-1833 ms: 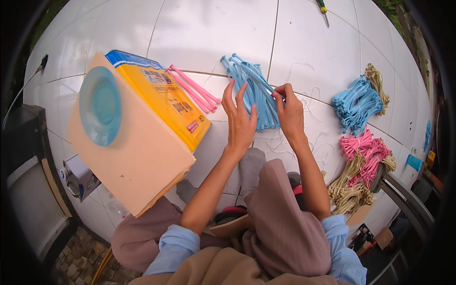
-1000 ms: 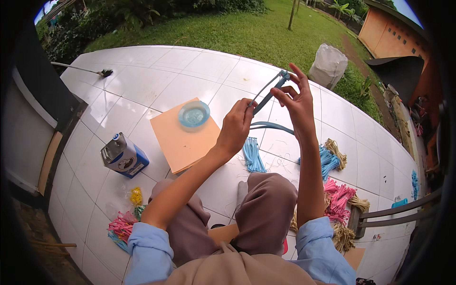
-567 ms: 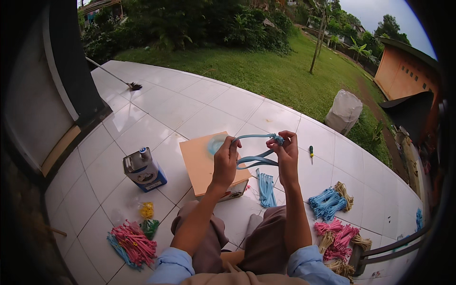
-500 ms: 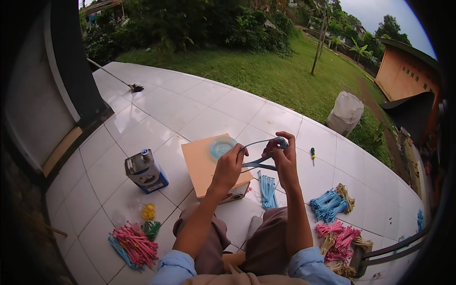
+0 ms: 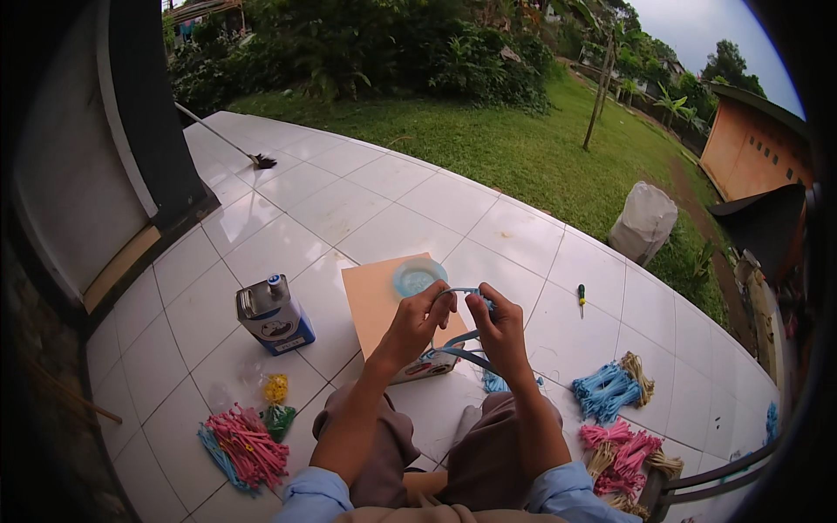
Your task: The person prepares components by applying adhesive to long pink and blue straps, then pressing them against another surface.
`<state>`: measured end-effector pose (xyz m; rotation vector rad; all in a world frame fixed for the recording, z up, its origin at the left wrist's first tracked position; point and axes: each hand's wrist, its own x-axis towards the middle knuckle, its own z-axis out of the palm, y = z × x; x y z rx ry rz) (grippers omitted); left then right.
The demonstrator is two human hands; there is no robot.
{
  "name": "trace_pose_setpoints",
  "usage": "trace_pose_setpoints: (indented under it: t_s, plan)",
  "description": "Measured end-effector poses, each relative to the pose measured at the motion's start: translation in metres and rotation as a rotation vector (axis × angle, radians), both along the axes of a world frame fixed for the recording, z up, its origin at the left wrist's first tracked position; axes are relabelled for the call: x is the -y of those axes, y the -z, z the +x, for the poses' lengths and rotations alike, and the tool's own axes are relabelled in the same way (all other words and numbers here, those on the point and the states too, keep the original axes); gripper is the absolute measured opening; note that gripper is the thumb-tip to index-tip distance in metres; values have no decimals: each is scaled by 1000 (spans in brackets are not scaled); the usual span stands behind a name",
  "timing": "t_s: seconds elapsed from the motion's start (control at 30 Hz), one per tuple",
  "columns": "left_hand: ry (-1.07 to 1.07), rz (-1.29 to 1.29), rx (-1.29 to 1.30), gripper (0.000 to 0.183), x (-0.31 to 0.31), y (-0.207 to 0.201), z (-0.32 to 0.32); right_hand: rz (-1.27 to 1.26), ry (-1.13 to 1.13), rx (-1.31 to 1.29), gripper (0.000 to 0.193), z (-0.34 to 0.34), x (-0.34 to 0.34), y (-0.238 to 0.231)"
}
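Note:
Both my hands are up over a box with a pale orange top (image 5: 370, 301). My left hand (image 5: 408, 329) pinches one end of a thin blue strap (image 5: 476, 358), fingertips closed. Close beside it, my right hand (image 5: 500, 327) pinches another part of the strap between thumb and fingers. A short length spans the two hands, and the rest hangs in loops below them. On the box top sits a light blue translucent bowl (image 5: 400, 283), just beyond my left fingers. More blue straps (image 5: 493, 382) lie on the floor, mostly hidden behind my right forearm.
A blue and white metal can (image 5: 276, 315) stands left of the box. Nearer are pink straps (image 5: 248, 449) and a yellow bundle (image 5: 275, 388). To the right lie a screwdriver (image 5: 581, 299), blue bundles (image 5: 604, 390) and pink bundles (image 5: 628, 453). A white sack (image 5: 643, 222) stands beyond the tiles.
My right hand has come down and nearer my left. The strap's loops now hang lower, beneath both hands. The whole view has shifted slightly.

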<state>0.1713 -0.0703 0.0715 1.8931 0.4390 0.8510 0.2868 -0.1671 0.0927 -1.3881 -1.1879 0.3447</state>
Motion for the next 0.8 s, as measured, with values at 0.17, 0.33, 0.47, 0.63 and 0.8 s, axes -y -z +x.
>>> trace_pose_setpoints:
  t_s: [0.17,0.33,0.47,0.63,0.8]
  plan:
    - [118,-19,212,20,11,-1,4,-125,-94,-130,28,-11,-2,3]
    - [254,-97,173,16,7,3,11,-83,-140,-251,35,6,2,9]
    - [328,-348,318,17,17,1,20,138,-232,-726,38,3,-4,10]
    - [309,-432,334,23,17,7,30,215,-342,-1045,37,15,-7,12]
    - [299,-700,684,24,6,10,31,405,-407,-1224,38,33,-6,14]
